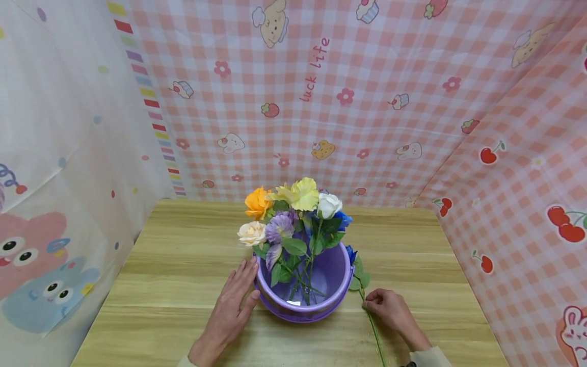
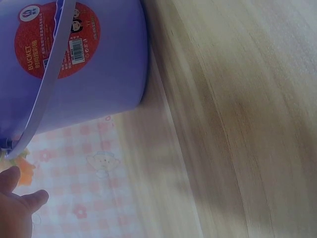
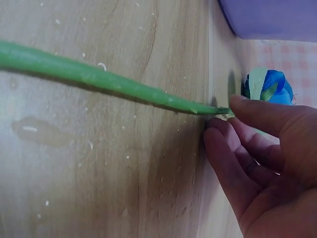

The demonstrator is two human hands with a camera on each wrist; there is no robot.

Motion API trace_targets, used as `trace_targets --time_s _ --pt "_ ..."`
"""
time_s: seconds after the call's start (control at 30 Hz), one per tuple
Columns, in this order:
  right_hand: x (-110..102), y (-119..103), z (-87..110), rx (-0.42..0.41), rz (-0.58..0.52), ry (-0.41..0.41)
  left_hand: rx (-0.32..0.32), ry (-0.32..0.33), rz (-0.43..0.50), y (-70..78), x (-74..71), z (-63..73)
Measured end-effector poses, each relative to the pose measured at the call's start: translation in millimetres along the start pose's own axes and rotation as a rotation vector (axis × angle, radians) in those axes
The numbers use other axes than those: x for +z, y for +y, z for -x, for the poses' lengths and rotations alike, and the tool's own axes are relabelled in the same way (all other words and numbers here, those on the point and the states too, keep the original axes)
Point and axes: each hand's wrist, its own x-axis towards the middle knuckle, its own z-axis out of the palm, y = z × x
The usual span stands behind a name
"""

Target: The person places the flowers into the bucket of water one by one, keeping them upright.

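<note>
A purple bucket [image 1: 304, 315] stands on the table, holding artificial flowers with orange, yellow, white, cream, purple and blue blooms. My left hand [image 1: 231, 303] lies along the bucket's left side, fingers extended with the fingertips right at the rim and the thumb spread near its front. To the right of the bucket, my right hand [image 1: 390, 308] pinches the green stem of a blue rose [image 1: 351, 254] between thumb and fingers. That rose lies along the tabletop, its bloom pointing away beside the bucket. In the right wrist view its stem [image 3: 109, 82] runs close over the wood.
The wooden table [image 1: 183, 244] meets a checked pink cloth [image 1: 302, 127] at the back. More printed cloth hangs on both sides. White specks and a small wet-looking patch [image 3: 42, 134] show on the wood near the stem. The bucket's handle [image 2: 47, 91] hangs down its side.
</note>
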Motion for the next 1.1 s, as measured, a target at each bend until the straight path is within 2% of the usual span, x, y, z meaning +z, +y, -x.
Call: trace_targets --time_s 0.67,0.83,1.1 --pt "0 -3 -2.5 0.023 0.029 0.005 -0.003 -0.007 -0.003 0.7 -1.1 0.0" --pt "-7 -4 1.7 0.026 0.003 0.049 -0.005 -0.005 -0.003 0.6 -0.7 -0.3" --pt "-19 -5 3.2 0.045 -0.106 0.098 -0.004 -0.004 -0.002 0.4 -0.3 -0.5"
